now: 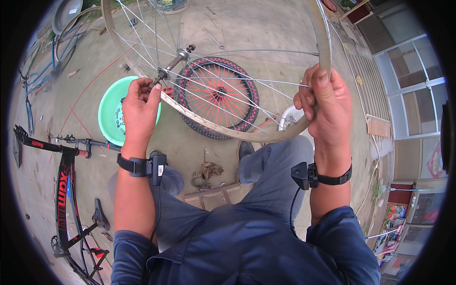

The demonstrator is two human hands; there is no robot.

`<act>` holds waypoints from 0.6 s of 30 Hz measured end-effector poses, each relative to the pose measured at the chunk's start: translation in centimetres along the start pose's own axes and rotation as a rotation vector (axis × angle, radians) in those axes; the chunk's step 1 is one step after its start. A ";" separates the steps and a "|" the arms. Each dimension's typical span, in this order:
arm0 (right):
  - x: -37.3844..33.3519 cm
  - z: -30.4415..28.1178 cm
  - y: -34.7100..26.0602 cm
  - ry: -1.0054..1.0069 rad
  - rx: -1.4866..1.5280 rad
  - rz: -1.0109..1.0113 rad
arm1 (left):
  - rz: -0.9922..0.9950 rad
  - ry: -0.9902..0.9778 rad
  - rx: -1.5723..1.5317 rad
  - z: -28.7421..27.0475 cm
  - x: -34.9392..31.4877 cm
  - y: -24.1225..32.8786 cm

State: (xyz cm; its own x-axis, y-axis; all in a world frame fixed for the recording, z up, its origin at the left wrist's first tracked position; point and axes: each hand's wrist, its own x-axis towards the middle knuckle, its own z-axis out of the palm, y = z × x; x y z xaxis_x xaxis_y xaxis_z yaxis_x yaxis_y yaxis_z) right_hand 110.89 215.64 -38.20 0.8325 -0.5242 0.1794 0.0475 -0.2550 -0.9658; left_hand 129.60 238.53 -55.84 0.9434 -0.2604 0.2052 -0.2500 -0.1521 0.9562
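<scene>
A bare bicycle wheel with a dull metal rim [223,130], thin spokes and a rusty hub [176,61] is held up, tilted, in front of me. My right hand [330,102] is closed round the rim at its right side, the thumb over it and the fingers curled by the spokes. At the near end of the hub, the thumb and fingertips of my left hand [141,107] pinch the axle end. Whether a small part is also between those fingertips is hidden. Below, a second wheel with a black and red tyre [254,97] lies on the ground.
A green basin [105,102] with small metal parts stands by my left hand, and a white bowl [290,114] near my right. A black bicycle frame [64,185] lies left. Wrenches [212,39], a crumpled brown rag [212,170] and blue tubing [40,78] lie around.
</scene>
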 end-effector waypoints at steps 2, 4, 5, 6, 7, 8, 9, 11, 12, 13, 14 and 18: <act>0.0 0.3 -0.1 -0.021 0.005 -0.020 | -0.050 -0.004 -0.005 -0.4 0.1 -0.3; -0.3 0.1 -0.1 -0.005 -0.009 0.018 | -0.069 -0.052 -0.111 -0.3 0.1 -0.8; -0.5 0.2 0.1 -0.017 0.007 -0.032 | -0.095 -0.067 -0.066 -0.6 -0.1 -0.9; -0.8 -0.1 0.2 -0.074 0.074 -0.050 | -0.152 -0.070 0.001 -0.6 0.2 -1.1; -1.1 0.1 0.7 -0.096 0.132 -0.084 | -0.176 -0.066 -0.010 -0.7 0.2 -1.3; -1.0 0.1 1.2 -0.111 0.101 -0.064 | -0.200 -0.070 0.046 -0.8 0.3 -1.4; -1.0 0.6 1.9 -0.091 0.046 -0.073 | -0.210 -0.021 0.008 -0.8 0.1 -1.7; -1.6 0.7 2.7 -0.088 0.005 -0.094 | -0.221 -0.016 -0.039 -0.6 0.0 -2.2; -1.9 0.9 3.0 -0.053 -0.052 -0.165 | -0.251 -0.050 -0.069 -0.7 -0.2 -2.4; -2.0 1.1 3.5 -0.043 -0.057 -0.140 | -0.269 -0.037 -0.108 -0.2 -0.4 -2.9; -2.0 1.4 3.8 0.022 -0.049 -0.181 | -0.309 -0.070 -0.161 -0.3 -0.4 -3.1; -2.7 1.2 5.3 0.033 0.021 -0.153 | -0.463 -0.102 -0.332 -0.7 -1.2 -4.7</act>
State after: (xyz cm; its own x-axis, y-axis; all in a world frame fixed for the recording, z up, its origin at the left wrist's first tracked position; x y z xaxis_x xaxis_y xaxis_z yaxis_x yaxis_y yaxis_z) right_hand 109.56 216.64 -44.03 0.7961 -0.5069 0.3306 0.1844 -0.3171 -0.9303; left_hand 129.85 240.23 -60.44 0.9084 -0.3306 -0.2559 0.2813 0.0306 0.9591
